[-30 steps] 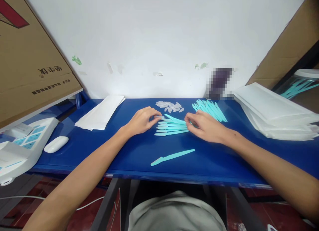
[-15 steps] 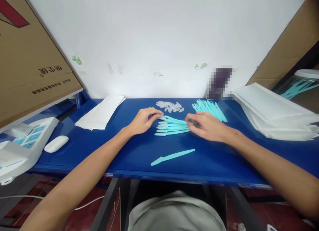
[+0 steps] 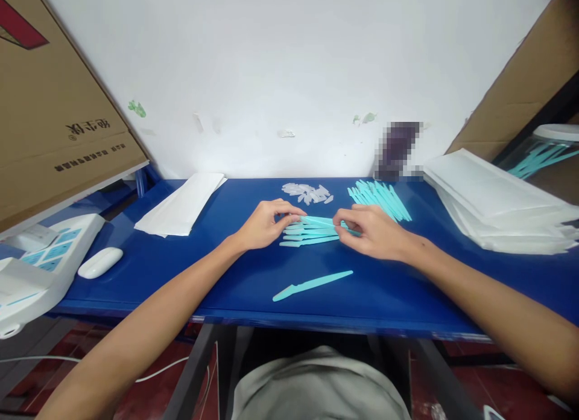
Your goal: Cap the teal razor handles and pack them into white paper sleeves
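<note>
My left hand [image 3: 270, 225] pinches the blade end of a turquoise eyebrow razor [image 3: 318, 220]; the clear cap there is covered by the fingers. My right hand [image 3: 367, 232] has thumb and fingers closed on the handle of the same razor. Just below it lies a row of capped eyebrow razors [image 3: 309, 239], side by side. Behind my hands is a small heap of clear plastic caps [image 3: 312, 194]. One uncapped eyebrow razor [image 3: 313, 285] rests alone towards the front edge. Beyond my right hand sits a pile of more eyebrow razors [image 3: 379, 198].
White paper sleeves [image 3: 178, 206] lie at the left of the blue table [image 3: 235, 287]. A white mouse-like case [image 3: 101, 263] and a power strip [image 3: 54, 257] are farther left. Stacked white packets [image 3: 502, 203] and a clear jar of razors [image 3: 540, 157] stand right.
My left fingers have shifted slightly right along the razor, and now cover the cap that showed before. The held razor has come down a little closer to the row.
</note>
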Demonstrator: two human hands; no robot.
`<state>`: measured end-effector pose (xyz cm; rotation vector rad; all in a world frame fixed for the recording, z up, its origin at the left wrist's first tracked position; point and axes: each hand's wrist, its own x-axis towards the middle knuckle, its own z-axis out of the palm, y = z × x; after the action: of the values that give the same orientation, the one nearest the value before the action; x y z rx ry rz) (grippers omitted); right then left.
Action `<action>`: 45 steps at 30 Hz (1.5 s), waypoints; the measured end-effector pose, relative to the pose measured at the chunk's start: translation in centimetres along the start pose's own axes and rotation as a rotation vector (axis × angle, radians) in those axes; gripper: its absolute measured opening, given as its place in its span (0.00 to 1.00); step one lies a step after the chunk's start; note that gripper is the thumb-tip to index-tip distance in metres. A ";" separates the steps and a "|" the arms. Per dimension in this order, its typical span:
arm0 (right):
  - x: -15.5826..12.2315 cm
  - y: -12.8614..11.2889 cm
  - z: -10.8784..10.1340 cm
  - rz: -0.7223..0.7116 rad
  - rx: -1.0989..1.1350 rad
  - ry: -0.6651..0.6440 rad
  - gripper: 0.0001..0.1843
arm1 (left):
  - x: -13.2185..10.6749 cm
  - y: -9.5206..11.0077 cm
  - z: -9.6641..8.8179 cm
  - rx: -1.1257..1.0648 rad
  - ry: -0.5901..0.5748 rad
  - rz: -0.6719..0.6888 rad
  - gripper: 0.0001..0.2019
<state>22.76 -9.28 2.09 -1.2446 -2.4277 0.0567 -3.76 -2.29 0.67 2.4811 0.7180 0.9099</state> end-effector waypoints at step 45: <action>0.4 -0.7 1.1 0.020 0.235 -0.106 0.09 | 0.8 -6.1 -3.8 0.508 -0.239 -0.106 0.17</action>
<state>21.58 -9.25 1.38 -1.1856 -2.4123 0.4115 -7.83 3.70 0.50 2.8805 1.0898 0.4136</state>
